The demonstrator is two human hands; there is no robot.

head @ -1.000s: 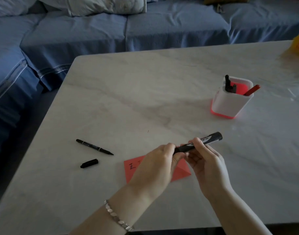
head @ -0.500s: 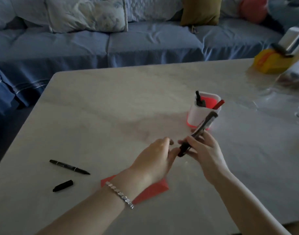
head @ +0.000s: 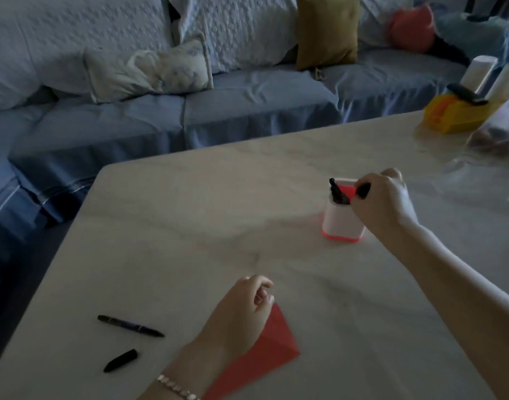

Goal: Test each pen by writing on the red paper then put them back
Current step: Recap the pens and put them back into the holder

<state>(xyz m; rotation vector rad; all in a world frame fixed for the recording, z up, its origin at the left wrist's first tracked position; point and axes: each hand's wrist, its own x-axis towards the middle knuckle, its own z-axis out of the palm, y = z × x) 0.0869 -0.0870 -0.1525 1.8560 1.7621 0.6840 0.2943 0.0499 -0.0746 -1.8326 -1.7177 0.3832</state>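
Right hand (head: 383, 201) is gripping a black marker (head: 362, 189) in curled fingers at the rim of the white pen holder (head: 338, 222), where other pens are standing. Left hand (head: 238, 316) is hovering over the red paper (head: 269, 349) — fingers loosely curled, holding nothing. An uncapped pen (head: 130, 326) and a loose cap (head: 120, 360) are lying near each other on the table (head: 189, 226).
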